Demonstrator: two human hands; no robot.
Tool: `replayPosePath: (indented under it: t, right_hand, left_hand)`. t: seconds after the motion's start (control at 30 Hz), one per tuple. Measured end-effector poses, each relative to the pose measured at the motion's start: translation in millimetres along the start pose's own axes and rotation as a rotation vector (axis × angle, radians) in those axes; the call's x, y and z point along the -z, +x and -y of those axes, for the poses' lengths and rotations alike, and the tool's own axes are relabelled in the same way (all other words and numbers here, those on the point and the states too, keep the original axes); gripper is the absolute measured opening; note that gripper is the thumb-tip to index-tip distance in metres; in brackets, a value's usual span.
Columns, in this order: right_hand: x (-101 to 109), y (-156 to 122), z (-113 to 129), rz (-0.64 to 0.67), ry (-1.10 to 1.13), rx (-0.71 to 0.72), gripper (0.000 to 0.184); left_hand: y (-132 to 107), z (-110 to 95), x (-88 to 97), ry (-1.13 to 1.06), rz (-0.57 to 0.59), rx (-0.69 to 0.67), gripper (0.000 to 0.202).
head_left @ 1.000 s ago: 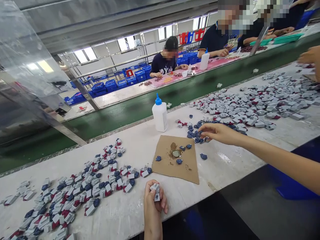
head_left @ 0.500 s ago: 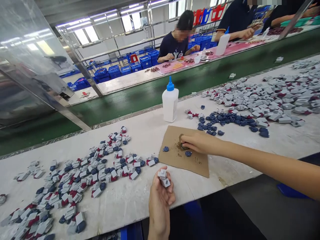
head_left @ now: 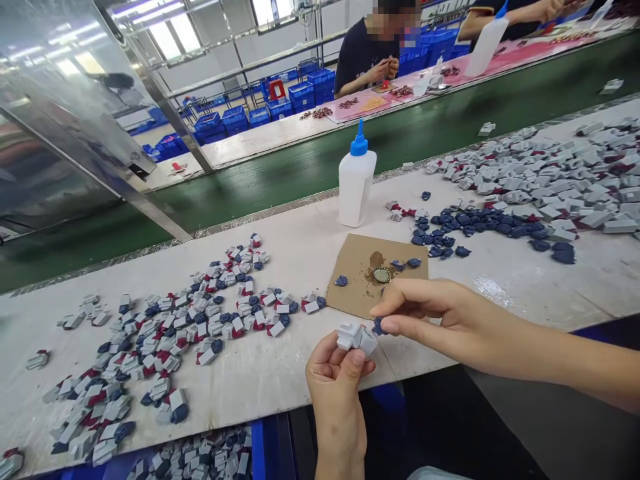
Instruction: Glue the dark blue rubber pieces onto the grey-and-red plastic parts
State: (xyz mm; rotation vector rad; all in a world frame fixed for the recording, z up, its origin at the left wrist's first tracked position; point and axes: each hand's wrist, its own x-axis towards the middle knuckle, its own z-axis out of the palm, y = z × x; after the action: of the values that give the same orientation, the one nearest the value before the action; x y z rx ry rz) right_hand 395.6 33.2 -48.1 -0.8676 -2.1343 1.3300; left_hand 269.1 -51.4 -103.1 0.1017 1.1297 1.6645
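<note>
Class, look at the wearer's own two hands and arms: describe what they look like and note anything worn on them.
The left hand and right hand are both bare: no gloves, rings, watch or bracelet show. The left forearm and right forearm are uncovered too, with no sleeve edge inside the picture. The nails look short and unpainted.

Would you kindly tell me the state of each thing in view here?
left hand: shut on grey piece, held off the table.
right hand: pinching blue piece beside the grey piece.
glue bottle: upright, blue top on.
cardboard: flat on table, stained.
loose pieces: scattered in heaps on table.
</note>
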Motion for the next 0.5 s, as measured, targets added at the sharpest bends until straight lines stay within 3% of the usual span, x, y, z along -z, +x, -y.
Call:
replayPosePath:
  t: [0.23,0.33,0.5]
  right_hand:
    - [-1,-3,-1,0.036,-0.091,0.070,0.021]
    - [-2,-2,-3,0.068,-0.101,0.098,0.021]
    - [-13,-3,-12,0.028,0.044,-0.003,0.024]
  left_hand:
    - [-7,-2,-1.9,0.026,0.005,-0.077,0.034]
    - [-5,2,3.0,0.077,0.070,-0.105,0.030]
    - [0,11,10.1,0.140,0.127,-0.152,0.027]
